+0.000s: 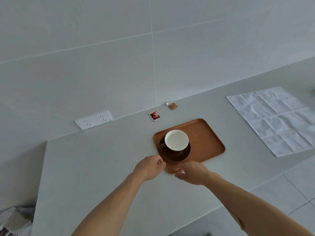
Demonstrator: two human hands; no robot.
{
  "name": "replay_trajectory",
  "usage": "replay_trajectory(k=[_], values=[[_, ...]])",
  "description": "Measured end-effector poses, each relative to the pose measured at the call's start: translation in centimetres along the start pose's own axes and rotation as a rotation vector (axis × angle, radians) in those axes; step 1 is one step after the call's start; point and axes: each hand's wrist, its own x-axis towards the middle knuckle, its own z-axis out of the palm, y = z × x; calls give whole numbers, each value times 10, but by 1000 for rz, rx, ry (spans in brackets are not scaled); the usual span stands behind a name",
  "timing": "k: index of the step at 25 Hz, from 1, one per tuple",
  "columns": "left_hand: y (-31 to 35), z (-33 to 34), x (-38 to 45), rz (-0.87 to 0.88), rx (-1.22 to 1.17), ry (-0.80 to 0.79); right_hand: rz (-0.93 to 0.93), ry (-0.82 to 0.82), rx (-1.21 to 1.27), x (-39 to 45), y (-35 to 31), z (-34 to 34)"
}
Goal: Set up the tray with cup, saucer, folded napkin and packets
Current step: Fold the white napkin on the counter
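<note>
A brown wooden tray (206, 138) lies on the grey counter. On its left part a dark brown saucer (180, 155) carries a brown cup (176, 140) with a white inside, handle to the left. My left hand (150, 166) hovers just left of the tray's near corner, fingers curled with nothing in them. My right hand (192, 173) is over that near corner, fingers spread, empty. A red packet (154, 116) and a brown packet (172, 105) lie on the counter behind the tray. A white napkin (276, 120) lies unfolded flat at the right.
A white double wall socket (93, 120) sits low on the tiled wall at the left. The counter's left edge drops off near crumpled paper (13, 220) at the lower left. Floor tiles show at the lower right beyond the counter's front edge.
</note>
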Motion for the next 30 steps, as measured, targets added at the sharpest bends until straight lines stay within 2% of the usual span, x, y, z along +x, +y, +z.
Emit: replay_trajectory(k=[3, 11, 17, 23, 30], values=[[44, 25, -10, 85, 70, 14, 116, 88, -3, -45, 60, -15], [211, 123, 5, 300, 254, 29, 428, 295, -6, -221, 258, -45], [311, 165, 41, 387, 337, 3, 595, 391, 8, -313, 356, -57], [367, 191, 99, 440, 373, -13, 664, 424, 58, -329, 423, -67], [412, 218, 180, 482, 316, 42, 631, 387, 25, -277, 509, -114]])
